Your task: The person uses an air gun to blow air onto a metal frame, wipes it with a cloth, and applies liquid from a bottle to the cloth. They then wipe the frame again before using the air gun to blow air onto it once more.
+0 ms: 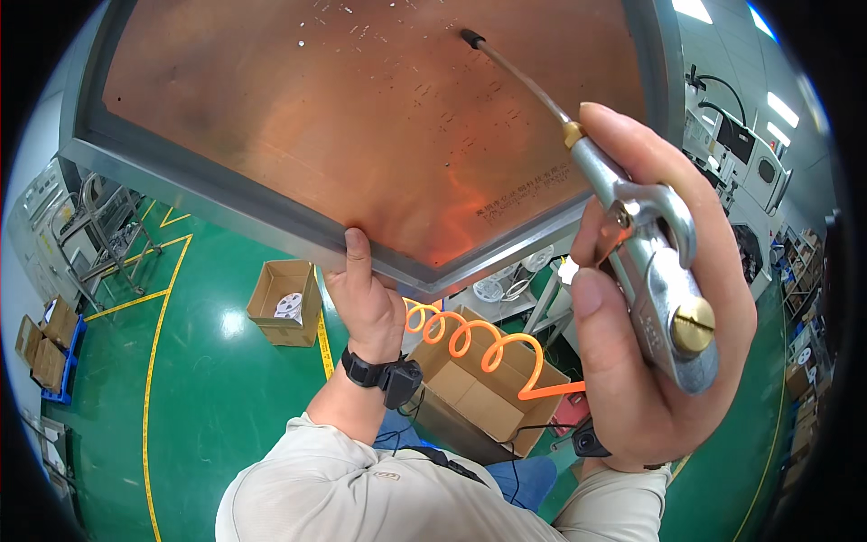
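Two very different things to handle here. Your framed metal stencil [361, 117] is tilted up in front of you, and I'd bet the coppery sheet is thin and springy, easy to dent or crease around those tiny openings. The grey frame [226, 199] looks stiff, so that's what you want to grab. Bare metal, probably a bit slick, and wide enough to feel awkward in one hand.

Your left hand [370, 312] has the right idea imo: it's pinching the stencil's lower rail just left of the bottom corner, one digit flat on the face. I can't see the fingers behind. If it feels tippy, I'd hold further along a rail, never on the sheet.

Your right hand [646, 397] is wrapped around a silver air blow gun [637, 253] at the right side of the stencil, its black nozzle tip [470, 38] over the upper part of the sheet. Can't tell if tip and sheet touch. Gun's rigid, likely dense for its size, so I'd keep the grip on the body, not that skinny tube.

Watch the orange coiled hose [492, 357] below the stencil too: it's springy-looking and could tug. Where it ends is hidden behind your right hand.
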Demonstrator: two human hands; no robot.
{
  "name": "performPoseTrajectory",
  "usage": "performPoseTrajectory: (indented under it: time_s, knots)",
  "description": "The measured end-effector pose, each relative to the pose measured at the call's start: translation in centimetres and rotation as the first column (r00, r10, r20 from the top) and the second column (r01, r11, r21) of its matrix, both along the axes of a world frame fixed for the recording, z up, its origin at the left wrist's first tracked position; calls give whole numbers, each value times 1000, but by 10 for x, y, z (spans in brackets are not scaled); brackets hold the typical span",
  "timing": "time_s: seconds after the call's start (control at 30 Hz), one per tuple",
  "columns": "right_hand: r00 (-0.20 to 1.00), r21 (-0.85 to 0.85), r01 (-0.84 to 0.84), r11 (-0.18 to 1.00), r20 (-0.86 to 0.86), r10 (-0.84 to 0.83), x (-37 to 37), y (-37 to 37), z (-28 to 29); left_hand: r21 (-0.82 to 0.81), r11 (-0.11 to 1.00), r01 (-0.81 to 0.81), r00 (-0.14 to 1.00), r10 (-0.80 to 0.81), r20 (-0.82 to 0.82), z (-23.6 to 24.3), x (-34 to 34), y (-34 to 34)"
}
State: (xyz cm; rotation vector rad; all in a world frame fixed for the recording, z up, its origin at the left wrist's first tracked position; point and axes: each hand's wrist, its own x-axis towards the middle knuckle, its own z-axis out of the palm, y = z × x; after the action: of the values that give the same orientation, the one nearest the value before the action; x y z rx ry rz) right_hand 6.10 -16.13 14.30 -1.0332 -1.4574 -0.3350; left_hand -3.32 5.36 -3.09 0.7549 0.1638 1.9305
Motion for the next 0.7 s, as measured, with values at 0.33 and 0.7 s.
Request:
performPoseTrajectory:
  time_s: [0.33,0.7]
  knots:
    - [1000,-13,-2,1000,-14,2,2,-5,1,5,993,121,992,-121,30,2,-1,-7]
    - [974,-35,-106,994,196,111,28,0,-8,-20,989,144,989,-144,30,1,-2,-7]
